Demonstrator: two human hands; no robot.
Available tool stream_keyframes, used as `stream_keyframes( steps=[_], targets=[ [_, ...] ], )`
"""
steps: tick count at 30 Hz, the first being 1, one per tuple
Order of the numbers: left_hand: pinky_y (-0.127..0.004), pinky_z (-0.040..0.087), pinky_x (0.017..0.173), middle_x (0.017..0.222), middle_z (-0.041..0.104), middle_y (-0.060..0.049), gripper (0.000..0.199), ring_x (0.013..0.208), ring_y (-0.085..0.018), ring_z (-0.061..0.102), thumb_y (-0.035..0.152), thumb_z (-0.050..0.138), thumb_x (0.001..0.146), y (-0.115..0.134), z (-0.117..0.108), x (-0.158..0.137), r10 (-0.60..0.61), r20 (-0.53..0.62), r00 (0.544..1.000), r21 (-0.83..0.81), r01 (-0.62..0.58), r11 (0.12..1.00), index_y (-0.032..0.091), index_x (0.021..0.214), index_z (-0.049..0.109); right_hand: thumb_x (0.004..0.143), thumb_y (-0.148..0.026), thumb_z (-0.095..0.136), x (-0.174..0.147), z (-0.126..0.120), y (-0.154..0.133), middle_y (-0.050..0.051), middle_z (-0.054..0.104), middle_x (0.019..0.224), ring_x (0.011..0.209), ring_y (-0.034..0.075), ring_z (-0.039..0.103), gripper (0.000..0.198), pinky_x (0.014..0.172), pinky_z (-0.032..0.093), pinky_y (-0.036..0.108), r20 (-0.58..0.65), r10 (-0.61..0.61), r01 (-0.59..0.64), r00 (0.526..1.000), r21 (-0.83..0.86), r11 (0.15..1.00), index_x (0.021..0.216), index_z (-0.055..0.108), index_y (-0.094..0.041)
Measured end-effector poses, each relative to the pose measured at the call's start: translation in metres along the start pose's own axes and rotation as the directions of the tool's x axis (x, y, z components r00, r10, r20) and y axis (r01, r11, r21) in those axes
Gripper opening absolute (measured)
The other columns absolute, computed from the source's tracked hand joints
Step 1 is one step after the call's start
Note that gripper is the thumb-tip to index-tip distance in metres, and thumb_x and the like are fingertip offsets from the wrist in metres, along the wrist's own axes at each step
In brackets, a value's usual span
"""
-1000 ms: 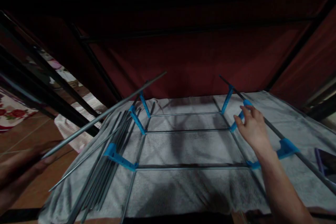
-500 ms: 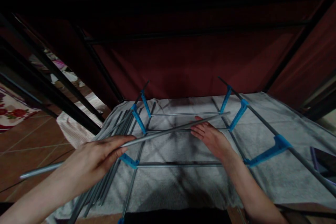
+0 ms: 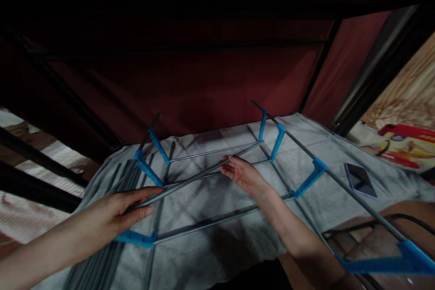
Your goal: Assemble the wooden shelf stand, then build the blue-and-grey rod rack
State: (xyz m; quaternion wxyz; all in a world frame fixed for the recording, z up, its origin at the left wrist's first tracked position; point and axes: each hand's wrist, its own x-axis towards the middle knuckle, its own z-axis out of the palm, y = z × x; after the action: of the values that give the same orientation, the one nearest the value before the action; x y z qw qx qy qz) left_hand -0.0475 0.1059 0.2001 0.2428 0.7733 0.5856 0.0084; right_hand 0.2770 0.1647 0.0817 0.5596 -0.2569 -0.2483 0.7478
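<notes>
Item: one grey metal rod (image 3: 193, 178), slanting across the centre of the frame, its far end upper right of centre. My left hand (image 3: 134, 204), left of centre: gripping the rod's near part between thumb and fingers. My right hand (image 3: 242, 173), centre: fingers bent, fingertips at the rod; whether closed on it, I cannot tell. Also listed: blue brackets (image 3: 309, 179), left and right, joined by thin rods; loose rods (image 3: 97, 263), lower left; grey cloth (image 3: 183, 265) beneath; phone (image 3: 360, 180), right.
</notes>
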Motion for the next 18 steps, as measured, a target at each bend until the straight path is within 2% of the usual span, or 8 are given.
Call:
stream_keyframes(
  steps=[5,10,12,14,16,18],
  targets=[
    [-0.032,0.054,0.089,0.113,0.075,-0.004,0.059,0.101,-0.025,0.070,0.055,0.047,0.088,0.044,-0.010,0.052,0.130,0.003,0.992,0.115,-0.129,0.985,0.028,0.139,0.060,0.090,-0.022,0.066,0.011,0.003,-0.029,0.000,0.069,0.072,0.073,0.012,0.068,0.007,0.081,0.059,0.026,-0.038,-0.011,0.011,0.999,-0.007,1.000,0.086,0.068,-0.017],
    [-0.026,0.052,0.083,0.110,0.074,-0.004,0.047,0.096,-0.022,0.070,0.038,0.045,0.089,0.081,-0.009,0.113,0.255,-0.049,0.966,0.243,-0.237,0.941,0.026,0.131,0.064,0.092,-0.021,0.061,0.024,0.003,-0.050,0.001,0.071,0.076,0.080,0.013,0.070,0.007,0.093,0.057,0.030,-0.029,-0.062,0.061,0.998,-0.033,0.998,0.089,0.067,-0.018],
    [-0.028,0.051,0.086,0.115,0.073,-0.006,0.045,0.101,-0.023,0.069,0.030,0.042,0.089,0.092,-0.010,0.133,0.269,-0.087,0.959,0.350,-0.223,0.910,0.024,0.127,0.065,0.091,-0.019,0.059,0.027,0.002,-0.056,0.003,0.073,0.081,0.085,0.014,0.071,0.008,0.097,0.055,0.033,-0.026,-0.048,0.046,0.999,-0.062,0.997,0.087,0.065,-0.018],
    [-0.030,0.050,0.088,0.119,0.072,-0.008,0.045,0.104,-0.024,0.068,0.027,0.040,0.089,0.099,-0.013,0.148,0.226,-0.121,0.967,0.430,-0.155,0.889,0.023,0.127,0.064,0.091,-0.019,0.057,0.027,0.000,-0.064,0.006,0.076,0.088,0.087,0.015,0.071,0.009,0.095,0.055,0.035,-0.019,0.007,-0.009,1.000,-0.141,0.990,0.088,0.065,-0.017],
    [-0.031,0.051,0.087,0.121,0.071,-0.008,0.046,0.104,-0.024,0.068,0.028,0.038,0.091,0.102,-0.017,0.160,0.178,-0.153,0.972,0.433,-0.096,0.896,0.023,0.130,0.063,0.092,-0.019,0.056,0.026,-0.003,-0.076,0.007,0.077,0.090,0.082,0.015,0.072,0.012,0.088,0.057,0.034,-0.015,0.056,-0.058,0.998,-0.280,0.958,0.092,0.067,-0.016],
    [-0.032,0.050,0.089,0.124,0.069,-0.008,0.047,0.106,-0.025,0.067,0.034,0.037,0.093,0.098,-0.020,0.172,0.143,-0.204,0.968,0.383,-0.055,0.922,0.023,0.133,0.061,0.091,-0.020,0.057,0.025,-0.006,-0.093,0.007,0.077,0.090,0.076,0.014,0.071,0.015,0.079,0.058,0.030,-0.006,0.056,-0.052,0.998,-0.432,0.900,0.097,0.070,-0.015]
  ],
)
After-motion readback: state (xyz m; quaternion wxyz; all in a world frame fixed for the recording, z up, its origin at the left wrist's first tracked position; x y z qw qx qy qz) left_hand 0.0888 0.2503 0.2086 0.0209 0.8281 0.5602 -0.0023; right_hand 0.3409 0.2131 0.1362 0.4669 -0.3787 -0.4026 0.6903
